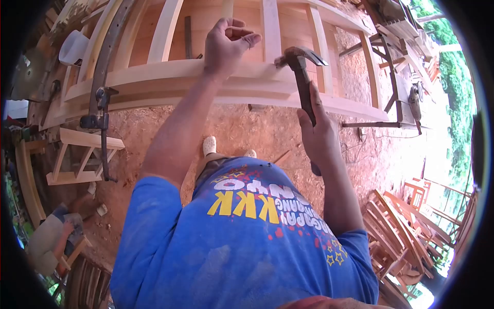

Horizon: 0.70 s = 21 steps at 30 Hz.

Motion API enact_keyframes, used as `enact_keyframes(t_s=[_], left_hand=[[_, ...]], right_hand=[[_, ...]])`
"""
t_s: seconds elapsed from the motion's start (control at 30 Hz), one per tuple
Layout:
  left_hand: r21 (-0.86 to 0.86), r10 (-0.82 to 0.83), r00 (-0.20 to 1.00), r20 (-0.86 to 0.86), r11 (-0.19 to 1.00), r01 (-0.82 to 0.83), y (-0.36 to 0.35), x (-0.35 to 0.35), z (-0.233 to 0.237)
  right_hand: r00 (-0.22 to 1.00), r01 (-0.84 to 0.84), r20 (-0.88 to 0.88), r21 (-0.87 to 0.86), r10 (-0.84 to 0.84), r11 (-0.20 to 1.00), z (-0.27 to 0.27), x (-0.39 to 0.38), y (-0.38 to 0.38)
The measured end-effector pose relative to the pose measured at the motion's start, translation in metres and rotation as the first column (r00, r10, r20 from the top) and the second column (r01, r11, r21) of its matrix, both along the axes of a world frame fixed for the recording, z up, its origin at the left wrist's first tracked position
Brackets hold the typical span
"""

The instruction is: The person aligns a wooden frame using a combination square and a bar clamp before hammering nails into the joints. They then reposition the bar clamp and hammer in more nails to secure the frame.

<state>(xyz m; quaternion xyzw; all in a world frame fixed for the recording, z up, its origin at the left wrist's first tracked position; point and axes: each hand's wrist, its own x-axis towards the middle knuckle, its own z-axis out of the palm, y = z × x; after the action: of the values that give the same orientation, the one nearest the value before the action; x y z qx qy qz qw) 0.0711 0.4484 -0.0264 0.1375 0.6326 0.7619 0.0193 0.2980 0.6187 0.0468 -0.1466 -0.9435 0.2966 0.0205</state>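
Observation:
My right hand (pixel 317 129) is wrapped round the dark handle of a claw hammer (pixel 302 85). The hammer's head is raised, and in this view it overlaps the front rail (pixel 180 69) of a pale wooden frame. To the left, my left hand (pixel 226 46) is over the same rail, its fingers curled in towards the thumb. Whatever those fingers hold, if anything, is too small or hidden to make out. Several slats (pixel 165 31) run away from the rail, with wooden boards showing between them.
A long metal bar clamp (pixel 102 98) crosses the frame's left end. A white container (pixel 73 48) is at upper left. Another person (pixel 54 237) sits low at left, near a small wooden frame (pixel 82 154). Curved wooden parts (pixel 396 232) are piled at right. A power tool (pixel 415 100) hangs at right.

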Motion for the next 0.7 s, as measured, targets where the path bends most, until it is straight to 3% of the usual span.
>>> enact_keyframes(t_s=[0.2,0.27,0.37,0.43,0.47,0.5,0.57,0.63,0.7], left_hand=[[-0.015,0.008,1.0,0.024,1.0,-0.008,-0.004,0.002,0.009],[-0.019,0.001,1.0,0.019,1.0,-0.001,-0.003,-0.003,0.004],[-0.02,-0.018,1.0,0.014,1.0,0.018,-0.002,-0.006,0.0],[0.027,-0.04,0.997,0.072,0.999,0.038,0.0,-0.005,0.001],[0.051,-0.047,0.994,0.099,0.998,0.043,0.001,-0.003,0.003],[0.022,-0.062,0.994,0.09,0.998,0.061,0.001,-0.002,0.005],[-0.049,-0.073,0.995,0.068,0.996,0.076,0.0,0.002,0.014],[-0.078,-0.084,0.995,0.047,0.993,0.088,-0.003,0.005,0.015],[-0.093,-0.08,0.996,0.034,0.992,0.083,-0.021,0.013,0.018]], right_hand=[[0.976,0.052,-0.211,-0.02,-0.055,0.998,0.024,0.006,-0.023],[0.962,0.085,-0.247,-0.147,-0.12,0.985,0.034,0.007,-0.025],[0.868,-0.006,-0.496,-0.001,0.005,1.0,0.019,0.007,-0.018],[0.834,-0.037,-0.535,0.189,0.134,0.981,-0.002,0.003,-0.01],[0.922,-0.074,-0.37,0.129,0.117,0.989,-0.005,0.003,-0.008],[1.0,-0.011,-0.021,0.07,0.013,0.997,-0.007,0.004,-0.009],[0.993,0.099,0.067,-0.073,-0.094,0.992,-0.001,0.001,-0.017],[1.0,0.024,-0.016,0.059,-0.024,0.998,-0.008,0.002,-0.015],[0.999,0.031,0.016,0.076,-0.033,0.997,-0.009,0.001,-0.02]])
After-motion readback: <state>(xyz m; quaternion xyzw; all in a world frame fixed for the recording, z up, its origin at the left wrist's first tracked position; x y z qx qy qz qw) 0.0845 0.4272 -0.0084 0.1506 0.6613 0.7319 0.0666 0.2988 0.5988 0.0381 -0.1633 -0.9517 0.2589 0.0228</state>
